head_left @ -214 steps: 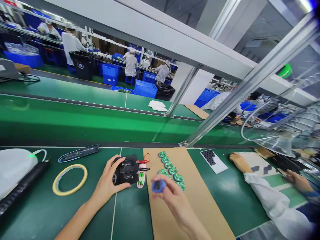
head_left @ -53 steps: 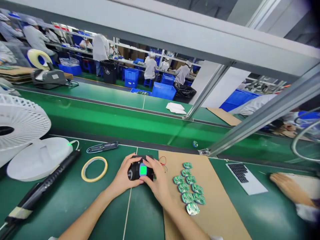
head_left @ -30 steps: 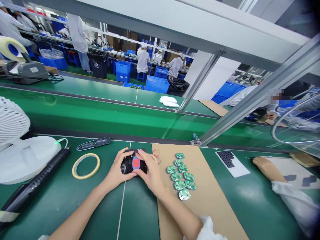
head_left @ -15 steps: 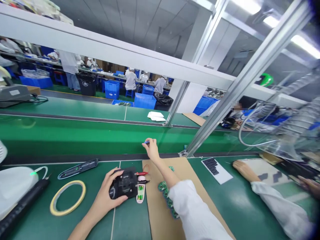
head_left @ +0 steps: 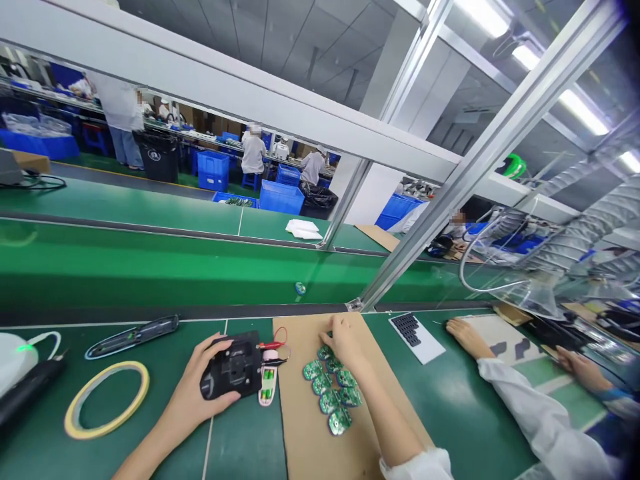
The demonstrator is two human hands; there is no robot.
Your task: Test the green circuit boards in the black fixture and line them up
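Note:
My left hand (head_left: 193, 393) is wrapped round a black fixture block (head_left: 233, 367) on the green bench, with a small white battery piece (head_left: 267, 390) and red wire at its right side. My right hand (head_left: 345, 340) rests fingers-down on the far end of a row of small green circuit boards (head_left: 327, 387) lying on a brown cardboard sheet (head_left: 310, 433). Whether those fingers grip a board is hidden. A small round blue-green part (head_left: 300, 288) lies on the conveyor belt (head_left: 150, 267) beyond.
A yellow tape ring (head_left: 106, 399), a dark tool (head_left: 133, 328), a black wand (head_left: 23, 400) and a white fan base (head_left: 15, 350) lie to my left. A neighbour's hand (head_left: 463, 333) and white sleeve (head_left: 545, 417) are at right, near a sheet of black pads (head_left: 415, 333). A slanted metal post (head_left: 450, 193) rises ahead.
My right hand was stretched out over the belt holding a small part; it has drawn back to the circuit boards, and the part lies on the belt. The left hand stays on the fixture.

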